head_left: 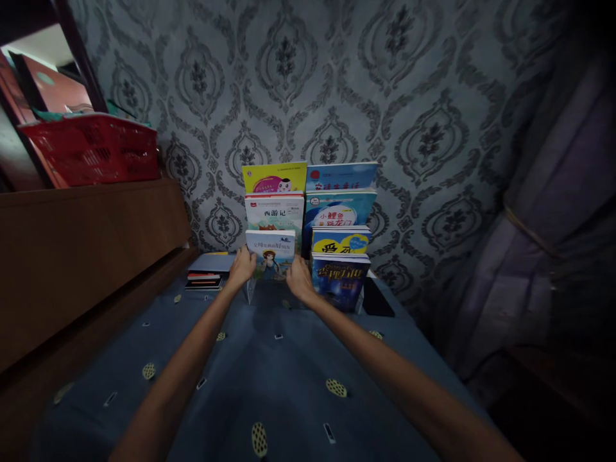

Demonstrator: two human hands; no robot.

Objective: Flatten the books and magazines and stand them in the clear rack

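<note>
In the head view, the pale-blue book (279, 268) stands upright straight ahead of you, at twelve o'clock. It should be light, with a fairly stiff spine, bendable pages and a probably slick cover; take it low on both side edges, pressing evenly. Your left hand (243, 266) grasps its edge at eight o'clock, your right hand (299, 279) at four. The white book (274, 208) rises behind; the dark-blue book (339, 282) stands at your right hand's three o'clock.
</note>
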